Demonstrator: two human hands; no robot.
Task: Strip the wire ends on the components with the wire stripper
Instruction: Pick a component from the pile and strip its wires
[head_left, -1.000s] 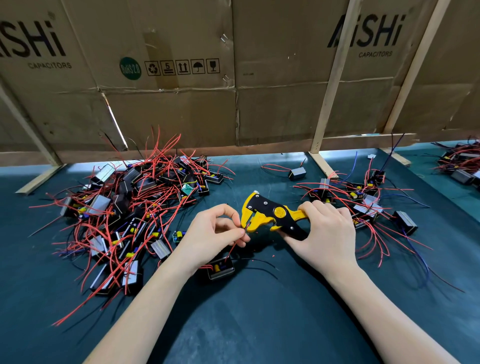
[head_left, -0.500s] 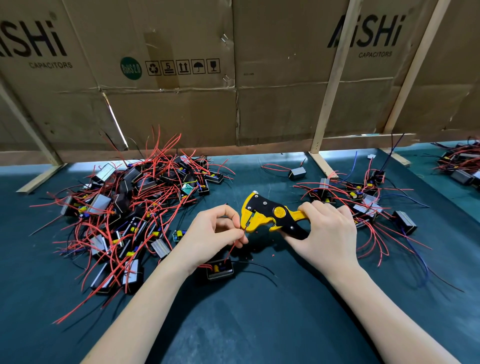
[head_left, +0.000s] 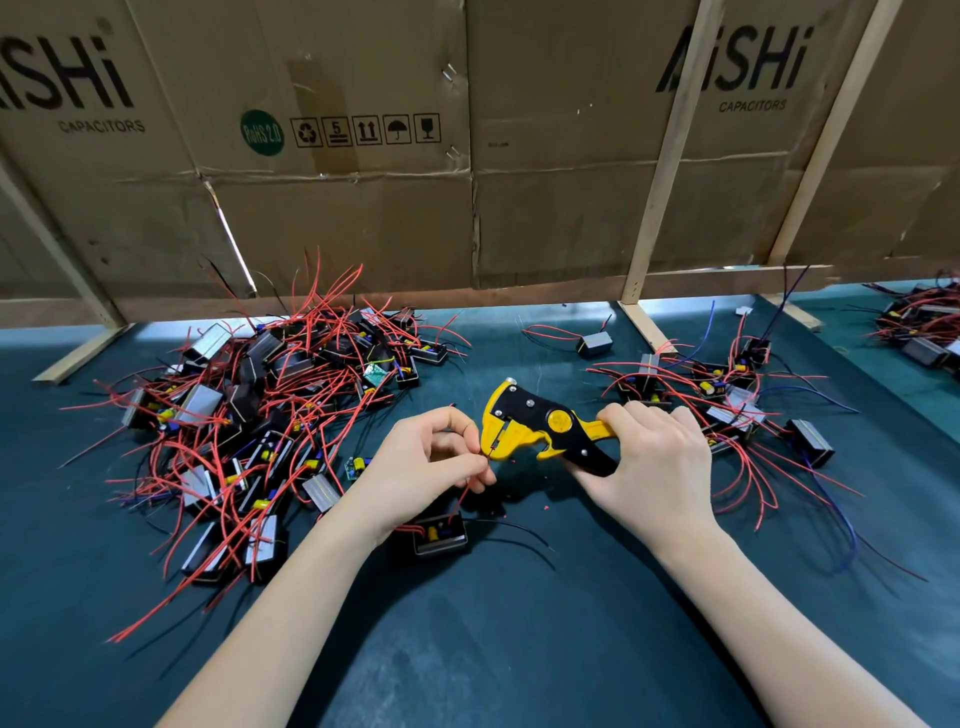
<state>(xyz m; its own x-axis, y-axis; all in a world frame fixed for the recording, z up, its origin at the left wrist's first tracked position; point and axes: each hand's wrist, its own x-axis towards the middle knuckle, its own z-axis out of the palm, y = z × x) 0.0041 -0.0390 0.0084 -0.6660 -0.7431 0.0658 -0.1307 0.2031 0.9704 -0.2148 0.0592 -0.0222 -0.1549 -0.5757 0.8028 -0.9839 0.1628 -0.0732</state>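
Note:
My right hand (head_left: 654, 467) grips the handles of a yellow and black wire stripper (head_left: 524, 423), whose jaws point left. My left hand (head_left: 423, 465) pinches a thin red wire (head_left: 464, 491) and holds its end in the stripper's jaws. That wire runs down to a small black component (head_left: 440, 535) lying on the dark green mat (head_left: 519, 649) just below my left hand. A black wire trails from the component to the right. Tiny red insulation scraps lie on the mat under the stripper.
A big heap of black components with red wires (head_left: 260, 431) lies at the left. A smaller group (head_left: 727, 410) sits at the right behind my right hand. One lone component (head_left: 594, 343) lies farther back. A cardboard wall on wooden struts (head_left: 660, 171) closes off the back.
The hands and the stripper have stayed almost still. My left hand's fingers have shifted slightly on the red wire at the jaws.

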